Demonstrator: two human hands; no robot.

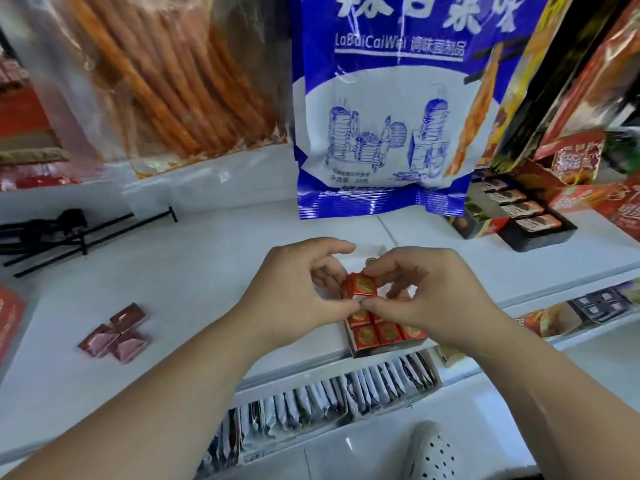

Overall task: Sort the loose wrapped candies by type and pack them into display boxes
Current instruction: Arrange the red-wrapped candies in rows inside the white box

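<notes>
A small display box (356, 346) near the white shelf's front edge holds several red wrapped candies with gold centres (386, 332). Both hands meet just above it around one more red candy (360, 286), tilted over the box's far end. My left hand (294, 292) pinches its left side and my right hand (429, 292) pinches its right and lower edge. Three pink-brown wrapped candies (116, 336) lie loose on the shelf to the left, apart from both hands.
A blue and white snack bag (381, 116) and a clear bag of orange sticks (166, 81) hang behind. Black hooks (79, 237) lie at left. Dark boxed snacks (523, 213) stand at right. A lower shelf holds a row of sachets (329, 400).
</notes>
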